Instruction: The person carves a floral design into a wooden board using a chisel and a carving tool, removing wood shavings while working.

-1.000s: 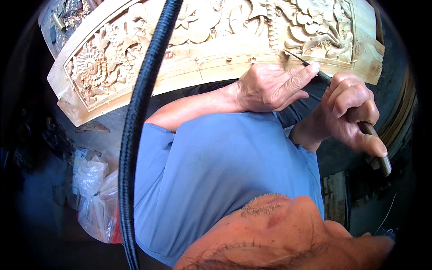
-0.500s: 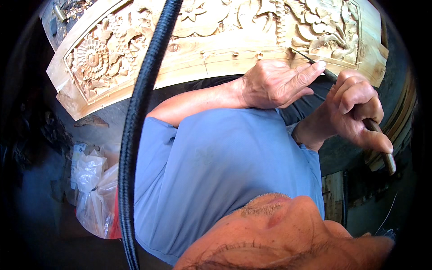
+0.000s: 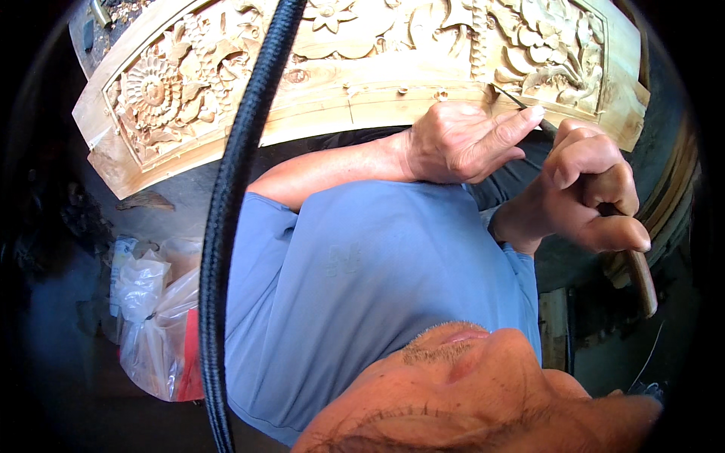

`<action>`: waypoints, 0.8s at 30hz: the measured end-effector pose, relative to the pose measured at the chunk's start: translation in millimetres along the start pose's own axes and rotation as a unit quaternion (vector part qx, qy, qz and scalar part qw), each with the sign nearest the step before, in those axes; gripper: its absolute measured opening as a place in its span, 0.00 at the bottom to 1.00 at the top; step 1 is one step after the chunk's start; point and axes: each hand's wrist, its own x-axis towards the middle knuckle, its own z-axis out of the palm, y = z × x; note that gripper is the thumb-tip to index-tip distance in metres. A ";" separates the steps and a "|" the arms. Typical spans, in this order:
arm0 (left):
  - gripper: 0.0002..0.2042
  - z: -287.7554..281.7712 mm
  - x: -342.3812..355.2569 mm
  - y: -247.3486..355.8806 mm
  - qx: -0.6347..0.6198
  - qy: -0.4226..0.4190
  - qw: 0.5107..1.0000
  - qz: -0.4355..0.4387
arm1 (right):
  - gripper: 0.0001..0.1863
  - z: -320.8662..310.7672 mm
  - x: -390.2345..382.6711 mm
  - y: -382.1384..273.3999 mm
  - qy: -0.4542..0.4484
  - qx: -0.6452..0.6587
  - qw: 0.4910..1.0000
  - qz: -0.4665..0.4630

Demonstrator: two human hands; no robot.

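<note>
1. Carving underway: right hand (image 3: 585, 192) grips chisel (image 3: 638, 275), its tip on floral wood panel (image 3: 362, 83).
2. Left hand (image 3: 464, 140) steadies blade, fingers loosely extended.
3. Next cut likely needs controlled pressure.

Head view. The left hand (image 3: 461, 143) is resting against the lower edge of a carved wooden panel (image 3: 340, 68), its fingertips steadying the thin blade of a chisel (image 3: 604, 219). The right hand (image 3: 589, 196) is gripping the chisel's wooden handle. A black braided cord (image 3: 226, 219) is hanging across the foreground; a plastic bag (image 3: 151, 317) is lying lower left.
</note>
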 end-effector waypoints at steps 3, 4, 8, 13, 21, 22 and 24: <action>0.31 -2.3 -2.4 -0.8 0.006 0.004 1.000 -0.005 | 0.37 7.0 3.7 0.8 -0.008 -0.042 0.999 0.000; 0.30 -3.2 -2.2 -0.2 0.006 0.003 1.000 -0.007 | 0.35 11.1 5.3 0.0 -0.004 -0.057 0.998 0.002; 0.28 -7.2 -3.2 -0.7 -0.014 0.004 1.000 -0.021 | 0.31 26.3 12.9 -3.8 0.007 -0.105 0.994 0.016; 0.28 -3.7 -7.1 -2.8 -0.026 0.053 0.998 -0.035 | 0.32 40.0 31.5 -7.5 -0.051 -0.185 0.980 0.056; 0.25 -8.5 -9.4 1.3 -0.054 0.057 0.995 -0.055 | 0.32 51.7 31.1 -2.6 -0.076 -0.202 0.976 0.005; 0.25 -7.7 -9.2 1.3 -0.052 0.058 0.995 -0.055 | 0.32 51.8 31.9 -2.7 -0.079 -0.200 0.976 0.002; 0.24 -6.8 -7.8 1.0 -0.062 0.060 0.995 -0.057 | 0.32 51.5 30.9 -4.4 -0.076 -0.204 0.976 0.005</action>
